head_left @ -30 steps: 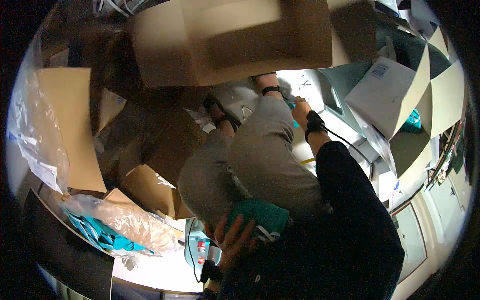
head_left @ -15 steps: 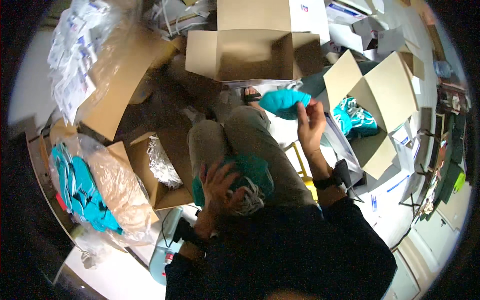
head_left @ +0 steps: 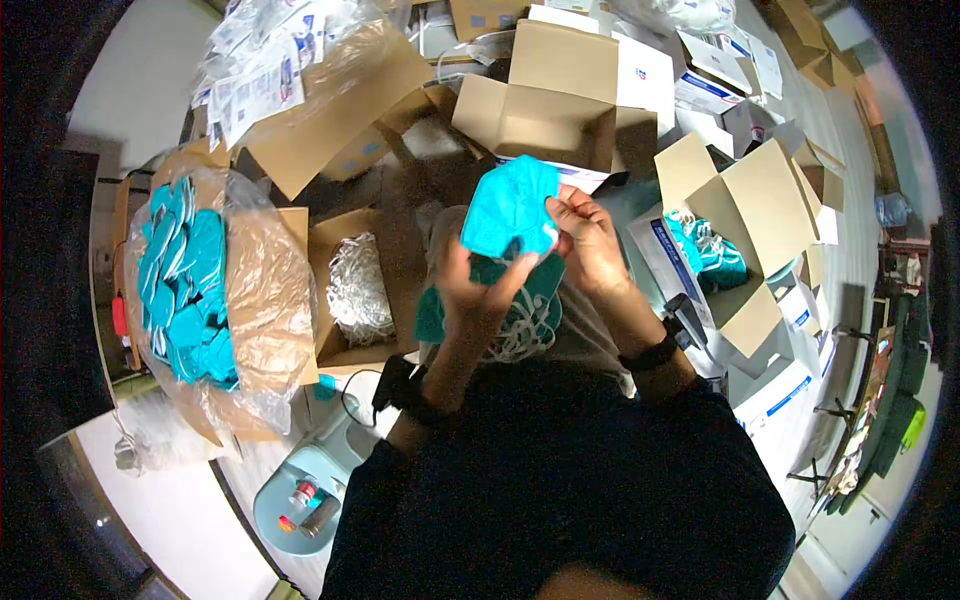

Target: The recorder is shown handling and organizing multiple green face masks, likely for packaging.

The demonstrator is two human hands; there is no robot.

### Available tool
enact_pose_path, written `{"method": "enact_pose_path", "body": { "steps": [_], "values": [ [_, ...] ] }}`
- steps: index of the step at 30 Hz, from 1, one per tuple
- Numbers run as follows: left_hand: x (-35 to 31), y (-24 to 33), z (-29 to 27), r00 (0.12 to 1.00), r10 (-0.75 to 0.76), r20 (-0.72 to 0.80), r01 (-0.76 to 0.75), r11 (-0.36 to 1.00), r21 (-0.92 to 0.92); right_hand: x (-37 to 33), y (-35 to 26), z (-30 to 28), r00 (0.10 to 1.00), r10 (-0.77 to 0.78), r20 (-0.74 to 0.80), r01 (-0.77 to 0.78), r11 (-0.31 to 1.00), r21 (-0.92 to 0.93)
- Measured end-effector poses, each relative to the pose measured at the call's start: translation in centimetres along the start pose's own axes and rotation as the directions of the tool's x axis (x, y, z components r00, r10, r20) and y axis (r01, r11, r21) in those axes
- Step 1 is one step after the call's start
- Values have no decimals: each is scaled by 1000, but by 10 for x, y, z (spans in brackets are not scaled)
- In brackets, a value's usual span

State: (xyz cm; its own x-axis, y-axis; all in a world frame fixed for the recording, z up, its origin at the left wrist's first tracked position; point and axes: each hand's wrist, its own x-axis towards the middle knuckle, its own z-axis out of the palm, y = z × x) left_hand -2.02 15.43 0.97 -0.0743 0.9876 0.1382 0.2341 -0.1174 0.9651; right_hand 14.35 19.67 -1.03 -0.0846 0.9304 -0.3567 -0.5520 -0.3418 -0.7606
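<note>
Right hand (head_left: 593,250) pinches a teal mask (head_left: 510,205), left hand (head_left: 476,296) curled at its edge, grip unclear.

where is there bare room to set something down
The white surface at lower left looks mostly bare, bordered by crumpled clear plastic above and the pale-blue tray to its right. Crowded: the lap with teal masks, the left box of straps, the right box of masks.

- Mask (head_left: 508,203): bright teal, cup-shaped with angled edges, held up.
- Other masks (head_left: 541,287): darker teal, piled on the lap (head_left: 592,335) below, white straps tangled.
</note>
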Motion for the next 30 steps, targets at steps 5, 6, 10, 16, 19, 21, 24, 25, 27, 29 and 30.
{"method": "enact_pose_path", "body": {
  "steps": [5, 6, 10, 16, 19, 21, 24, 25, 27, 29, 30],
  "values": [
    [-3, -3, 9, 974, 15, -224, -60, 979, -196, -31, -8, 28, 990, -39, 135, 84, 932, -352],
    [0, -8, 7, 966, 73, -249, -110, 984, -138, -31, -6, 22, 974, -113, 196, 198, 844, -498],
    [-10, 2, 4, 977, 12, -213, -31, 996, -86, -45, -12, 19, 912, -246, 329, 410, 494, -767],
    [-21, 17, 5, 962, 73, -262, -112, 984, -137, -16, -23, -2, 846, -438, 304, 454, 294, -841],
    [-27, 39, -5, 959, -5, -283, -60, 974, -219, 25, -36, -55, 792, -602, 102, 308, 250, -918],
    [-17, 43, -14, 969, -142, -203, 32, 885, -465, 29, -50, -52, 881, -467, 75, 342, 519, -783],
    [-8, 49, -20, 949, -315, -2, 216, 658, -721, -14, -54, 16, 952, -104, 287, 229, 866, -444],
    [-5, 48, -18, 952, -306, 19, 217, 625, -750, -30, -52, 33, 939, 40, 341, 81, 939, -333],
    [-3, 39, -19, 958, -283, 44, 214, 607, -765, -40, -47, 41, 888, 191, 418, 6, 905, -425],
    [-4, 30, -20, 954, -300, 27, 237, 694, -679, -42, -44, 39, 844, 207, 494, 16, 912, -409],
    [-6, 26, -21, 952, -307, 16, 248, 734, -633, -40, -38, 36, 836, 152, 527, 82, 915, -394]
  ]
}}
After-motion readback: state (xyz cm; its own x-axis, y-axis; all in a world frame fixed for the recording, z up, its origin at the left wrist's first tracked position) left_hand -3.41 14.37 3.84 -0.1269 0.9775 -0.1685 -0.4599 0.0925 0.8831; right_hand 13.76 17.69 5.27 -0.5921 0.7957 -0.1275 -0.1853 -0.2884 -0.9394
